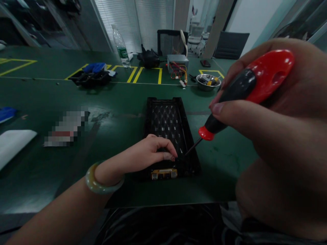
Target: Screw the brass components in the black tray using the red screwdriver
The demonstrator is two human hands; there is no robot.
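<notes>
My right hand (276, 126) is wrapped around a red and black screwdriver (236, 86), its thin shaft slanting down and left. The tip is at the near right inside of a black frame-like panel (187, 136) with a patterned mesh middle, which lies on the green table. Whether the tip touches anything is hard to see. Thumb and forefinger of my left hand (155, 151) are pinched together near the tip, over the panel; what they hold is too small and dark to make out. A small yellowish circuit board with metal ports (164, 174) sits at the panel's near end.
Left on the table (122, 112) lie a blurred-out flat object (67, 128) and a white sheet (15, 144). Farther back are a black tray with blue items (90, 76), a water bottle (120, 47), a power supply with wires (178, 63) and a metal bowl (208, 83).
</notes>
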